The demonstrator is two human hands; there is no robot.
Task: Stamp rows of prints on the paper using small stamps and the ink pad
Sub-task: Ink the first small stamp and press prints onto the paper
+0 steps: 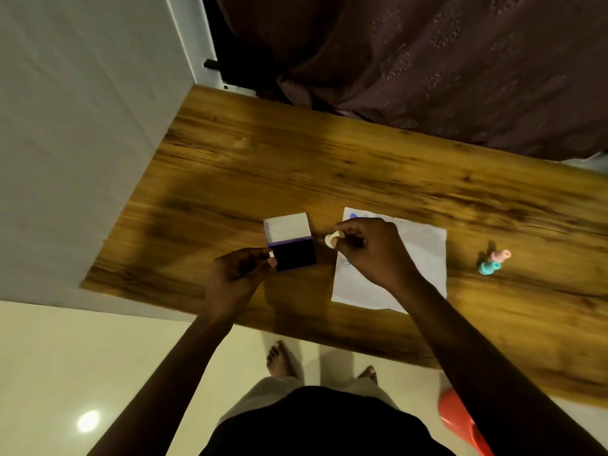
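Observation:
An ink pad point(295, 254) lies open on the wooden table point(296, 166), its dark pad facing up and its white lid point(287, 229) raised behind. My left hand point(238, 269) grips the pad's left edge. My right hand point(371, 250) pinches a small pale yellow stamp point(330, 241) just right of the pad, over the left edge of a white paper sheet point(422, 251). A blue print point(353, 215) shows at the sheet's top left corner, and a fainter one point(346, 262) lower down. My right hand hides much of the sheet.
A pink stamp point(500, 255) and a teal stamp point(488, 267) lie together on the table to the right of the paper. A white wall point(82, 126) borders the table on the left, a dark curtain point(427, 60) hangs behind. A red stool point(460, 422) stands below the table edge.

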